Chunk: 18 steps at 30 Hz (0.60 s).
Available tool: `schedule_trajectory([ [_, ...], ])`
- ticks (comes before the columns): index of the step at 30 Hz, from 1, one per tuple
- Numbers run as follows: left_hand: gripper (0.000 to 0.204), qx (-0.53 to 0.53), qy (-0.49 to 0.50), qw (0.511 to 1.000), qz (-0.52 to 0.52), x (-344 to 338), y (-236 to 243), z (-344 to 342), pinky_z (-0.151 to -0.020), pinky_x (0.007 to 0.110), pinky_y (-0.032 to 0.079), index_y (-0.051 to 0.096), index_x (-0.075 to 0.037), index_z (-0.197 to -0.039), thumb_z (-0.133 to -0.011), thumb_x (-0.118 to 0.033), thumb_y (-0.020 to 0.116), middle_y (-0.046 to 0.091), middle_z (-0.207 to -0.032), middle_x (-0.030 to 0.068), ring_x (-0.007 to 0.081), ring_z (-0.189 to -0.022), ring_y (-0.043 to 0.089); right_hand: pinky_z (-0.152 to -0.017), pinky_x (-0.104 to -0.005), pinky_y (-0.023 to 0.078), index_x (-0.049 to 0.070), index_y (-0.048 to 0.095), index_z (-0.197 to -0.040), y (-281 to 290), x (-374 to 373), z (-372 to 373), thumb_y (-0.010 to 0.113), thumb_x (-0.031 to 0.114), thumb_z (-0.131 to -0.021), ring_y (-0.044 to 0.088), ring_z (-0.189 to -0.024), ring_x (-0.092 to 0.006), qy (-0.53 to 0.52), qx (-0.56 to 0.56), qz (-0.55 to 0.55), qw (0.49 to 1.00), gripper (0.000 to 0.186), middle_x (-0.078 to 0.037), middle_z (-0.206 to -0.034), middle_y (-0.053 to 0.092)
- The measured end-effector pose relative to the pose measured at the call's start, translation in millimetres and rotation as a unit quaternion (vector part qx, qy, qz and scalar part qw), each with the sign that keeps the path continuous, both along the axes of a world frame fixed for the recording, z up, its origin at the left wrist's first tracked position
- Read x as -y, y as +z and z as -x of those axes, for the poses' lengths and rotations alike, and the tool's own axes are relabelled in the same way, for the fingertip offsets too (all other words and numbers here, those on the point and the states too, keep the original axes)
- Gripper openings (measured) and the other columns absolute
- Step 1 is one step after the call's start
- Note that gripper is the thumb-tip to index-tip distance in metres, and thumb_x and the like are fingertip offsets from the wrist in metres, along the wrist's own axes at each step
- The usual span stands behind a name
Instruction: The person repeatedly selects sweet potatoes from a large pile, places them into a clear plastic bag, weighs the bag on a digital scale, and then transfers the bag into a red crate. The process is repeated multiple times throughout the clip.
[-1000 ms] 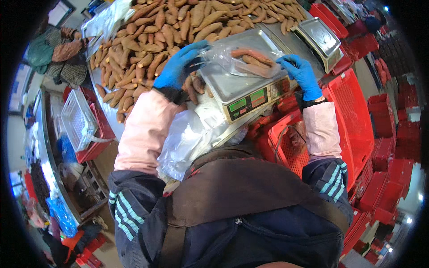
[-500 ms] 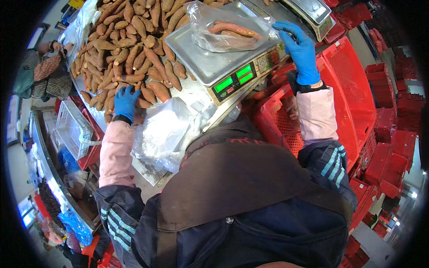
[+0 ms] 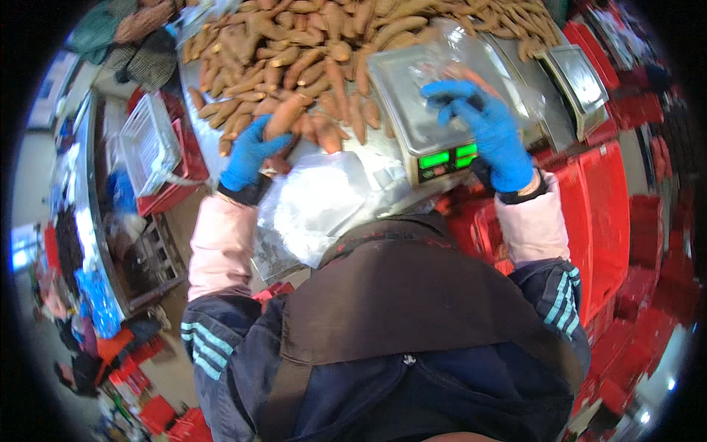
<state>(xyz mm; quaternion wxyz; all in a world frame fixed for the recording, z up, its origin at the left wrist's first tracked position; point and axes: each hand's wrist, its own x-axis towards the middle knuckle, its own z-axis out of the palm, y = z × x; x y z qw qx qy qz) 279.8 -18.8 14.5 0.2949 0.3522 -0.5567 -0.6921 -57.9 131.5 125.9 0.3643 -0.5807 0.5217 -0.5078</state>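
In a blue glove, my left hand is closed on a reddish-brown sweet potato at the near edge of a big heap of sweet potatoes. My right hand, also gloved in blue, reaches over the steel pan of a digital scale. Its fingers are apart and somewhat blurred, covering part of a clear plastic bag on the pan. A sweet potato shows inside that bag behind the fingers. Whether the right fingers touch the bag is hard to tell.
Clear plastic bags lie on the table in front of me. A second scale stands at the far right. Red crates are stacked along my right side; a white basket sits at the left. Another person's sleeve shows at the far left.
My left hand has picked up a sweet potato from the heap. My right hand has moved left, from the bag's right side to over the bag. The whole view has shifted.
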Motion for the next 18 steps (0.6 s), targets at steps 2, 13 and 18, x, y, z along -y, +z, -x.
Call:
schedule_trajectory([
  [2, 0.041, 0.026, 0.012, 0.999, -0.016, -34, 18, 4, -0.078, 0.025, 0.047, 0.053, 0.001, -0.116, -0.079, -0.007, 0.067, 0.063, -0.099, 0.0065, 0.0138, -0.088, 0.060, -0.072, -0.0249, 0.044, 0.007, 0.063, -0.106, -14, 14, -33, 0.049, 0.005, -0.086, 0.054, -0.078, -0.0118, 0.071, -0.015, -0.107, 0.992, 0.024, -0.006, -0.093, 0.063],
  [13, 0.031, 0.158, 0.108, 0.931, 0.310, -92, -36, 13, -0.081, 0.036, 0.045, 0.057, -0.004, -0.110, -0.084, -0.018, 0.061, 0.062, -0.106, 0.0125, 0.0236, -0.092, 0.058, -0.079, -0.0296, 0.048, 0.004, 0.051, -0.118, -86, 55, -149, 0.062, 0.019, -0.085, 0.057, -0.093, -0.0179, 0.190, 0.191, -0.138, 0.953, 0.038, -0.008, -0.107, 0.058],
  [18, 0.043, 0.237, 0.003, 0.956, 0.176, -85, -12, 9, -0.070, 0.040, 0.048, 0.053, -0.004, -0.119, -0.084, -0.026, 0.060, 0.063, -0.097, 0.0145, 0.0266, -0.082, 0.062, -0.061, -0.0213, 0.039, 0.008, 0.053, -0.102, -73, 42, -128, 0.056, 0.028, -0.089, 0.049, -0.075, -0.0059, 0.068, 0.115, -0.240, 0.962, 0.024, -0.001, -0.090, 0.055],
])
